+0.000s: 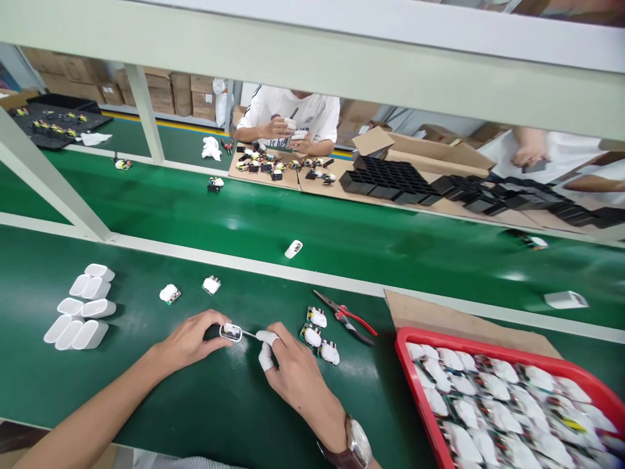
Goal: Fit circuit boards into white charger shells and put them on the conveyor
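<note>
My left hand [191, 337] grips a small white oval plastic housing [236, 327] with its open end turned to the right; dark and metallic parts show inside. White finger cots cover the thumb and forefinger of my right hand [293, 368], which are pinched on a thin metal tool [250, 334]. The tool's tip reaches the housing's open end; its kind is hard to tell, as the fingers hide most of it. Right of my right hand lie a few circuit boards with white filler [312, 336] and red-and-black pliers [344, 316]. Two more boards [170, 294] sit beyond my left hand.
Several white empty housings [83, 333] stand at the left. A red tray [415, 391] full of filled boards is at the right, beside cardboard [463, 326]. Across the green conveyor [342, 228], carrying a few parts, co-workers [288, 120] handle pieces. A frame beam [293, 45] spans overhead.
</note>
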Motion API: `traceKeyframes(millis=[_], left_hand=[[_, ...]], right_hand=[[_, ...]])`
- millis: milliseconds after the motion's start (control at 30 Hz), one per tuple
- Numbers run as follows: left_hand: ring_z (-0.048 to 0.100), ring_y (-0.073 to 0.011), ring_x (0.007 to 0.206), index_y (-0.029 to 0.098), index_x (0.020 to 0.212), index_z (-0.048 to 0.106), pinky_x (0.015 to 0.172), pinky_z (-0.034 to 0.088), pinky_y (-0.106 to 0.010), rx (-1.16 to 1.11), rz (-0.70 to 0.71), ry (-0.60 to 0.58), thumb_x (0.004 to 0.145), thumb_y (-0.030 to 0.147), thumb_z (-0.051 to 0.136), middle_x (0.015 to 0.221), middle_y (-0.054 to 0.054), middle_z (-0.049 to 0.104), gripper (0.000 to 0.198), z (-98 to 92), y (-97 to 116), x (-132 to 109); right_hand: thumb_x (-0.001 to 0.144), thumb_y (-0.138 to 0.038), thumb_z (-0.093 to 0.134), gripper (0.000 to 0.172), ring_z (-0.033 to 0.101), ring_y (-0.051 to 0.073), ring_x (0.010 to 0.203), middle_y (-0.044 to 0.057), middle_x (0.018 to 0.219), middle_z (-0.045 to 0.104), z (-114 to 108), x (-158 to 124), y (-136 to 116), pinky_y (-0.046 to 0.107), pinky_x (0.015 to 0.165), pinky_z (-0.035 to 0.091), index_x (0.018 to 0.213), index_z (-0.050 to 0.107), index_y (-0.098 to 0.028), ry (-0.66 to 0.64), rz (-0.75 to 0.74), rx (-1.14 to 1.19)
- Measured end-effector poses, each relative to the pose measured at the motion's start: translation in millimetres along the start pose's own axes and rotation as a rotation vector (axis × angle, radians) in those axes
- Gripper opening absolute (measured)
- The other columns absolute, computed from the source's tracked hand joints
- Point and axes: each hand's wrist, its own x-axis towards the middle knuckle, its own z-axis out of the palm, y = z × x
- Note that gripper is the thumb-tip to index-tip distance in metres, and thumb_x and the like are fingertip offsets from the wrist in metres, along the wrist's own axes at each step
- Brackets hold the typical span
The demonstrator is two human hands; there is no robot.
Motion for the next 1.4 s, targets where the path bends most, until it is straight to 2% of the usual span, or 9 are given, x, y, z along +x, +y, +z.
traceKeyframes(millis=[67, 133, 233, 433, 533, 767, 1033, 1300, 1400], left_hand=[[0.076, -0.0237, 0.111, 0.026, 0.118, 0.059, 0.095, 0.063, -0.041, -0.029, -0.103, -0.009, 0.096, 0.035, 0.076, 0.124, -0.004, 0.076, 0.029, 1.3, -1, -2], [0.076, -0.0241, 0.112, 0.026, 0.116, 0.058, 0.096, 0.062, -0.042, -0.044, -0.135, -0.016, 0.095, 0.035, 0.077, 0.125, -0.004, 0.076, 0.03, 1.9, -2, -3], [0.076, -0.0245, 0.113, 0.026, 0.116, 0.058, 0.097, 0.062, -0.043, -0.055, -0.138, -0.015, 0.095, 0.034, 0.077, 0.125, -0.005, 0.076, 0.03, 1.7, -1, -3], [0.076, -0.0241, 0.114, 0.026, 0.119, 0.057, 0.096, 0.062, -0.042, -0.057, -0.123, -0.022, 0.097, 0.036, 0.075, 0.124, -0.005, 0.076, 0.03, 0.0, 2, -2], [0.076, -0.0244, 0.113, 0.026, 0.12, 0.057, 0.095, 0.062, -0.042, -0.049, -0.131, -0.023, 0.097, 0.037, 0.075, 0.123, -0.005, 0.076, 0.031, 0.1, 1, -2], [0.076, -0.0242, 0.113, 0.027, 0.12, 0.056, 0.096, 0.062, -0.041, -0.027, -0.092, 0.005, 0.097, 0.038, 0.075, 0.123, -0.005, 0.076, 0.032, 1.6, -1, -3], [0.076, -0.0241, 0.113, 0.027, 0.121, 0.054, 0.094, 0.062, -0.041, -0.017, -0.082, -0.01, 0.099, 0.039, 0.073, 0.124, -0.005, 0.076, 0.031, 1.8, -2, -4], [0.076, -0.0245, 0.112, 0.027, 0.121, 0.055, 0.094, 0.063, -0.039, -0.005, -0.065, 0.002, 0.097, 0.035, 0.075, 0.123, -0.005, 0.076, 0.032, 3.4, -4, -4], [0.076, -0.0237, 0.11, 0.027, 0.126, 0.056, 0.093, 0.063, -0.038, 0.034, -0.019, 0.006, 0.098, 0.035, 0.074, 0.122, -0.005, 0.076, 0.034, 1.6, -3, -4]], right_hand=[[0.099, -0.007, 0.043, 0.023, 0.063, 0.017, 0.067, 0.007, 0.105, 0.065, 2, 1, 1, 0.032, 0.057, 0.052, 0.109, 0.06, -0.02, -0.002, 0.002, 0.006], [0.1, -0.008, 0.044, 0.023, 0.063, 0.017, 0.066, 0.007, 0.106, 0.065, 4, 3, 0, 0.031, 0.056, 0.051, 0.111, 0.06, -0.02, -0.013, -0.002, 0.026], [0.101, -0.009, 0.044, 0.022, 0.063, 0.016, 0.068, 0.007, 0.106, 0.064, 6, 7, -1, 0.031, 0.057, 0.052, 0.112, 0.059, -0.02, -0.031, -0.017, 0.078], [0.096, -0.004, 0.046, 0.021, 0.063, 0.017, 0.075, 0.005, 0.099, 0.061, 9, 15, 4, 0.031, 0.059, 0.051, 0.089, 0.054, -0.023, -0.075, -0.117, 0.084], [0.091, -0.002, 0.047, 0.023, 0.062, 0.018, 0.075, 0.005, 0.098, 0.06, 3, 17, 7, 0.031, 0.059, 0.05, 0.085, 0.051, -0.024, -0.1, -0.15, 0.035], [0.097, -0.006, 0.044, 0.02, 0.061, 0.017, 0.074, 0.005, 0.1, 0.061, -1, 15, 3, 0.031, 0.06, 0.049, 0.095, 0.056, -0.022, -0.067, -0.123, 0.079], [0.097, -0.006, 0.043, 0.021, 0.059, 0.016, 0.072, 0.004, 0.1, 0.06, -3, 21, 3, 0.03, 0.056, 0.044, 0.089, 0.052, -0.023, -0.131, -0.088, 0.101], [0.095, -0.004, 0.045, 0.022, 0.059, 0.015, 0.07, 0.004, 0.096, 0.06, -8, 22, 2, 0.03, 0.057, 0.045, 0.086, 0.052, -0.023, -0.122, -0.085, 0.086], [0.099, -0.007, 0.046, 0.02, 0.06, 0.016, 0.07, 0.004, 0.102, 0.062, -8, 20, 7, 0.03, 0.059, 0.048, 0.098, 0.058, -0.023, -0.107, -0.02, 0.107]])
